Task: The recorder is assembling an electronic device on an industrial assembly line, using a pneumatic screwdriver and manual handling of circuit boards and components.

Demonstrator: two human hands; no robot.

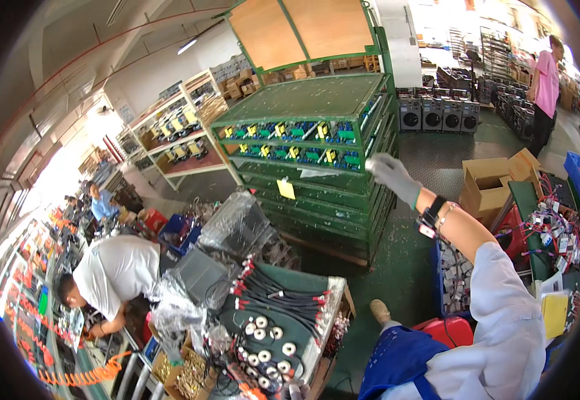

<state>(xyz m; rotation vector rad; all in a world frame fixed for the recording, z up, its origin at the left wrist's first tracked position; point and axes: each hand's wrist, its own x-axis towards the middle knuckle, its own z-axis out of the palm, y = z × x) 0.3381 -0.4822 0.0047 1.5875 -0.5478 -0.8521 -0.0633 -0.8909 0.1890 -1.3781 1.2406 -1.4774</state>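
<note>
My right hand (395, 179), in a grey work glove, is stretched out in front of the right end of a tall green metal rack (340, 200). Its fingers are bent together; whether they touch the rack's corner, or what they hold, is hidden. Green circuit boards (350, 160) with yellow parts fill the rack's upper levels. A yellow paper tag (285, 189) hangs on its front. At the lower edge, greyish fingertips (295, 391) that seem to be my left hand show beside a bench of white rings (289, 348) and black cables (280, 293); their grip is hidden.
A co-worker (120, 270) in a white shirt bends over the bench at left. Plastic-wrapped grey bins (233, 223) stand before the rack. At right are an open cardboard box (487, 183), a blue crate (455, 277) of small parts and a red stool (449, 331). A person in pink (546, 83) stands farther back.
</note>
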